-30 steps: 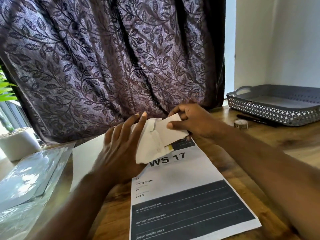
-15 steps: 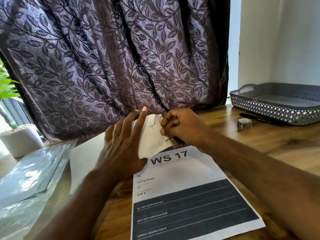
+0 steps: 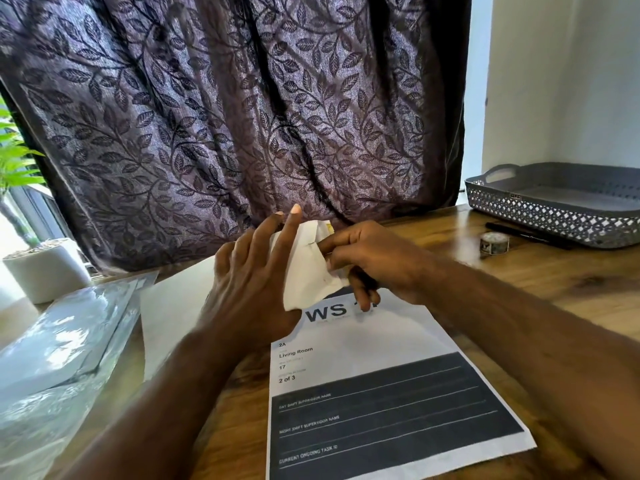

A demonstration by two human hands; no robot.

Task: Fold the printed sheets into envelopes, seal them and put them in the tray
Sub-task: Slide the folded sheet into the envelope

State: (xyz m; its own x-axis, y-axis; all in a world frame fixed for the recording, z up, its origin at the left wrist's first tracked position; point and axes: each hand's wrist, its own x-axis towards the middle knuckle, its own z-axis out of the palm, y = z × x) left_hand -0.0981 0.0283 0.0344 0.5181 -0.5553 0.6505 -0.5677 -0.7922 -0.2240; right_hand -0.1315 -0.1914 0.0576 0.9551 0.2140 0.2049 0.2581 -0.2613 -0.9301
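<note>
Head view: folded envelope held between hands at top edge of printed sheet. Left hand fingers straight, bracing its side; right hand pinches flap. Folding looks nearly done; sealing not yet. No envelope visible in tray; printed sheet flat on bench, unfolded.

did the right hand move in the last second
Yes. The right hand slid nearer the person; its fingers now cover the "17" on the printed sheet.
</note>
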